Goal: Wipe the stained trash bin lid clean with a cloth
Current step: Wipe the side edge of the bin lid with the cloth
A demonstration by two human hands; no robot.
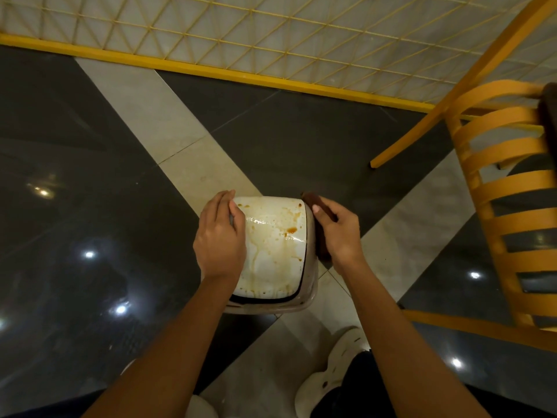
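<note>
Brown stains cover the lid (271, 245), frame centre. My left hand (220, 239) lies flat, steadying it; my right hand (337, 233) clamps the cloth (313, 200), ready to wipe.

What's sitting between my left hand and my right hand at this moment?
In the head view, the stained white bin lid lies between the left hand and the right hand, which holds a dark brown cloth at the lid's right edge.
</note>
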